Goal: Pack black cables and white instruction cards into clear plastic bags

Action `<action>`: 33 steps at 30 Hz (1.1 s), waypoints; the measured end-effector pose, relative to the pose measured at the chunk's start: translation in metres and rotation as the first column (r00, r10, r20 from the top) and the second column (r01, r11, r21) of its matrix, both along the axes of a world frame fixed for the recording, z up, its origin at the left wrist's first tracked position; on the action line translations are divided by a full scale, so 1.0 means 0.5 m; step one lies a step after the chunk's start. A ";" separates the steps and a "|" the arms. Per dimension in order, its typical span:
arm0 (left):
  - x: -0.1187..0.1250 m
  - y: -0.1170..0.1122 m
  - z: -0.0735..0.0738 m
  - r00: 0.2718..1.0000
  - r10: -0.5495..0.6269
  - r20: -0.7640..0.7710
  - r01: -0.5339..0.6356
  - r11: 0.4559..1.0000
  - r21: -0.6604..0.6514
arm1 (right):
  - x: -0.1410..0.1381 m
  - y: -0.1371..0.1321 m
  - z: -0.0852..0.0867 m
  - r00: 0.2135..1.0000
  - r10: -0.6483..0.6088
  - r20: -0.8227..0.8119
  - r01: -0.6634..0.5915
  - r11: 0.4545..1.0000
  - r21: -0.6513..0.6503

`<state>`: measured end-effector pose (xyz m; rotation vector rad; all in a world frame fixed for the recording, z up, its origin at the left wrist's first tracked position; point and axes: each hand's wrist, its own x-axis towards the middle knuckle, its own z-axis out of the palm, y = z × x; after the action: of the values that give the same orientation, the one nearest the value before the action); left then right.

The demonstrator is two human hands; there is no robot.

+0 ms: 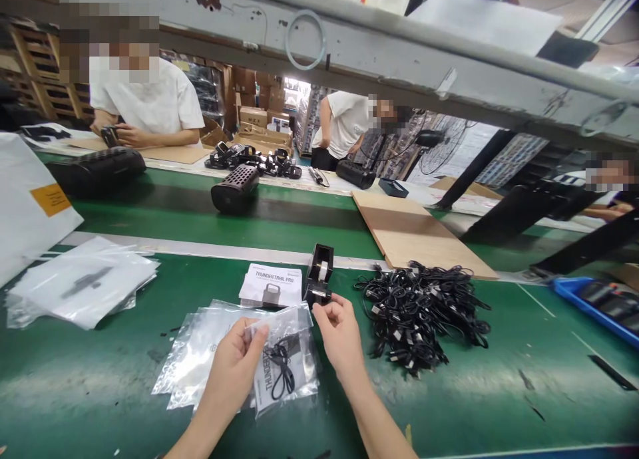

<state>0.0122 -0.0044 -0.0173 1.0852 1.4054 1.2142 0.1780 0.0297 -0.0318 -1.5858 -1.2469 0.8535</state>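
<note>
My left hand (pixel 238 360) is closed on the top edge of a clear plastic bag (pixel 310 378). Inside the bag are a folded printed leaflet and a coiled black cable (pixel 282 372). With thumb and fingers pinched, my right hand (pixel 340 332) is at the front end of a black tape dispenser (pixel 319 273), where the tape comes off; the strip itself hardly shows. Beneath and left of the held bag lies a fanned stack of clear bags (pixel 192 352). A pile of THUNDER TRAIL PRO booklets (pixel 269 285) sits just left of the dispenser.
Right of my hands is a heap of black USB cables (pixel 424 312). More bags (pixel 84 283) lie far left. A wooden board (pixel 419 233), a black speaker (pixel 234 187) and a blue tray (pixel 594 306) stand farther off. A metal beam (pixel 359 43) crosses overhead. Several people work beyond.
</note>
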 end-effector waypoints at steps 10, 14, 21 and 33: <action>0.021 -0.025 0.021 0.994 0.012 -0.110 -0.005 0.998 0.063 | -0.020 -0.086 0.073 0.900 0.263 -0.347 -0.318 0.941 -0.112; 0.029 -0.041 0.027 0.990 -0.033 -0.138 0.042 0.997 0.065 | -0.043 -0.071 0.061 0.938 0.291 -0.186 -0.326 0.924 -0.198; -0.018 -0.056 0.013 0.997 -0.004 0.074 0.010 0.997 -0.078 | -0.029 -0.073 0.025 0.834 0.551 -0.025 -0.517 0.765 -0.384; -0.038 -0.050 0.022 0.893 0.067 0.445 0.022 0.981 -0.191 | -0.009 -0.091 0.077 0.954 0.291 -0.066 -0.298 0.938 -0.177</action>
<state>-0.0069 -0.0295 -0.0062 0.6019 1.1444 1.2224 0.1735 -0.0159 0.0069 -1.5385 -1.4344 1.2153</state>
